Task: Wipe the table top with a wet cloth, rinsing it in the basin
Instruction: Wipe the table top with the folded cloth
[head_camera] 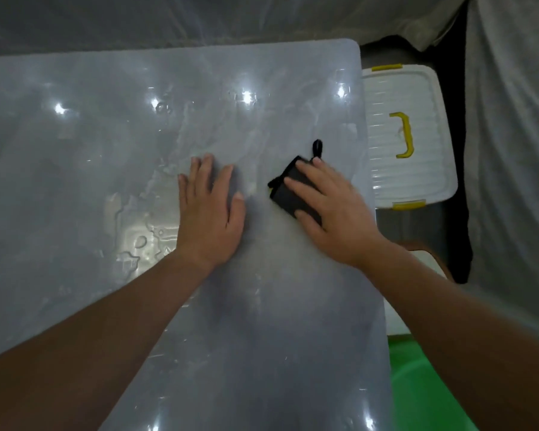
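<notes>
A glossy grey table top (106, 135) fills most of the head view, with wet streaks and small puddles across its middle and left. A folded black cloth (288, 191) with a small hanging loop lies on the table near its right edge. My right hand (333, 209) presses flat on the cloth with straight, spread fingers. My left hand (210, 209) rests flat on the bare wet table just left of the cloth, fingers straight. A green basin (417, 384) shows partly at the lower right, below the table edge.
A white plastic storage box (408, 135) with yellow handle and clips stands on the floor right of the table. Clear plastic sheeting (511, 150) hangs behind and to the right. A white stool corner (430, 259) peeks out by my right forearm.
</notes>
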`<state>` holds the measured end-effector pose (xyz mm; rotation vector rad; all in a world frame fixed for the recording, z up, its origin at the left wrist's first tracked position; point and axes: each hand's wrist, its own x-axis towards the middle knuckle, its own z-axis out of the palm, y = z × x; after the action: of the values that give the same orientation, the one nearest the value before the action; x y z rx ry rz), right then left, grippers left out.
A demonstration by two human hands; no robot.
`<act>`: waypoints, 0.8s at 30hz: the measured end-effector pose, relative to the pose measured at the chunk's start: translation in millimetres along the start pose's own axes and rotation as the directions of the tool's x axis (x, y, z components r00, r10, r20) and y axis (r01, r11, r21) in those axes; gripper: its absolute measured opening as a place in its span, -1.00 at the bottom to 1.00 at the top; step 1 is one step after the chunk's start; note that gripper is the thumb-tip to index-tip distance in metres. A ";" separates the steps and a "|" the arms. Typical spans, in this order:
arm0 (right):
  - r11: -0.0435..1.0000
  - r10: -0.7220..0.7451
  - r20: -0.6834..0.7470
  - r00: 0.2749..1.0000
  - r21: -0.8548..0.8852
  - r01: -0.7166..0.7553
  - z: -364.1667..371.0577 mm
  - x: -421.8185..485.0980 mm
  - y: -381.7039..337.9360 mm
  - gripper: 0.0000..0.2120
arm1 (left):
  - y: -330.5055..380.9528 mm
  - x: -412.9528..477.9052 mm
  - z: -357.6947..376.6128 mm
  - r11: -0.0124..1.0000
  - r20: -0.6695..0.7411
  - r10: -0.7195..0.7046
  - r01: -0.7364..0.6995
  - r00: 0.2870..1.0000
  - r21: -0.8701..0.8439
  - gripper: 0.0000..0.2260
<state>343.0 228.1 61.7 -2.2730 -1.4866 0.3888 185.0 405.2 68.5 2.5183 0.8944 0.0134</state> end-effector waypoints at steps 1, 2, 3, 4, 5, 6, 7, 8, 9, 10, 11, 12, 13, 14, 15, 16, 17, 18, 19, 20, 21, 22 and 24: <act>0.998 0.068 -0.033 0.997 0.009 -0.068 -2.1 10.0 4.3 -0.50 | -1.9 -3.1 -2.5 1.000 0.004 0.018 -0.018 1.000 0.026 -0.44; 0.993 0.121 -0.050 0.991 0.015 -0.121 -2.1 15.5 4.3 -0.50 | -3.5 -8.6 -4.1 0.997 0.002 0.037 -0.037 0.999 0.061 -0.46; 0.989 0.149 -0.056 0.987 0.019 -0.148 -1.0 14.5 1.4 -0.50 | -4.8 -15.5 -5.0 0.994 0.003 0.054 -0.054 0.999 0.092 -0.47; 0.988 0.154 -0.055 0.987 0.021 -0.153 0.8 5.7 -2.6 -0.50 | -5.9 -23.9 -4.8 0.991 0.009 0.070 -0.071 0.997 0.113 -0.48; 0.990 0.139 -0.048 0.989 0.019 -0.138 2.8 -10.9 -8.0 -0.50 | -8.0 -35.1 -4.4 0.988 0.015 0.082 -0.084 0.996 0.127 -0.49; 0.994 0.111 -0.042 0.993 0.020 -0.111 4.5 -32.9 -14.9 -0.51 | -10.6 -47.5 -4.0 0.986 0.024 0.089 -0.091 0.996 0.139 -0.50; 0.996 0.086 -0.031 0.996 0.025 -0.086 6.5 -58.7 -22.1 -0.51 | -14.2 -59.5 -2.8 0.984 0.036 0.090 -0.094 0.995 0.150 -0.50; 0.996 0.077 -0.007 0.997 0.033 -0.077 9.4 -87.3 -29.6 -0.52 | -18.0 -71.6 -1.4 0.982 0.048 0.089 -0.096 0.995 0.165 -0.49; 0.996 0.076 0.021 0.997 0.040 -0.077 11.2 -114.5 -37.1 -0.52 | -21.5 -82.3 0.2 0.978 0.056 0.092 -0.100 0.994 0.183 -0.49; 0.996 0.072 0.041 0.997 0.042 -0.074 11.7 -134.9 -41.9 -0.51 | -24.1 -91.2 1.9 0.973 0.062 0.096 -0.107 0.993 0.203 -0.48; 0.997 0.059 0.055 0.997 0.042 -0.061 10.4 -145.1 -42.2 -0.51 | -26.3 -97.9 3.8 0.969 0.070 0.099 -0.113 0.993 0.220 -0.46; 0.998 0.048 0.060 0.997 0.040 -0.050 8.3 -144.7 -39.1 -0.50 | -28.2 -101.9 5.6 0.966 0.078 0.101 -0.117 0.992 0.232 -0.45; 0.998 0.052 0.045 0.998 0.032 -0.053 7.2 -135.3 -34.7 -0.50 | -29.5 -103.2 6.8 0.963 0.081 0.104 -0.121 0.991 0.239 -0.44; 0.996 0.083 0.011 0.996 0.022 -0.083 7.1 -120.9 -30.7 -0.49 | -30.0 -103.0 7.5 0.963 0.080 0.105 -0.121 0.991 0.243 -0.43; 0.990 0.140 -0.027 0.990 0.011 -0.140 7.6 -104.3 -27.6 -0.49 | -30.0 -102.2 8.6 0.963 0.080 0.100 -0.117 0.992 0.243 -0.43; 0.978 0.207 -0.051 0.977 0.001 -0.208 8.6 -89.1 -26.5 -0.48 | -29.2 -101.7 9.3 0.964 0.081 0.090 -0.108 0.993 0.244 -0.43; 0.964 0.263 -0.068 0.962 -0.008 -0.264 11.5 -79.5 -27.4 -0.47 | -28.5 -102.5 9.6 0.965 0.086 0.081 -0.100 0.993 0.244 -0.42; 0.955 0.296 -0.075 0.952 -0.008 -0.298 15.1 -77.2 -30.4 -0.47 | -27.2 -103.1 9.5 0.965 0.091 0.076 -0.096 0.993 0.245 -0.42; 0.951 0.307 -0.075 0.949 -0.008 -0.309 18.3 -83.1 -34.9 -0.47 | -26.1 -103.3 9.0 0.964 0.101 0.072 -0.095 0.992 0.247 -0.41; 0.952 0.305 -0.067 0.950 -0.015 -0.307 22.1 -98.2 -42.1 -0.46 | -25.8 -105.1 7.9 0.964 0.116 0.066 -0.093 0.991 0.249 -0.40; 0.956 0.291 -0.060 0.955 -0.022 -0.293 24.9 -118.3 -51.6 -0.46 | -26.1 -106.9 6.3 0.965 0.127 0.059 -0.089 0.990 0.247 -0.40; 0.959 0.281 -0.046 0.959 -0.023 -0.282 27.4 -140.8 -61.8 -0.46 | -27.2 -108.6 4.6 0.968 0.130 0.056 -0.085 0.990 0.237 -0.40; 0.955 0.294 0.004 0.956 -0.033 -0.294 33.9 -186.2 -84.1 -0.45 | -28.9 -118.6 2.4 0.976 0.124 0.068 -0.092 0.990 0.199 -0.41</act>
<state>186.3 93.2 74.1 -2.5277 -1.1649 0.4619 74.7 352.8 70.9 2.7119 0.7820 -0.2084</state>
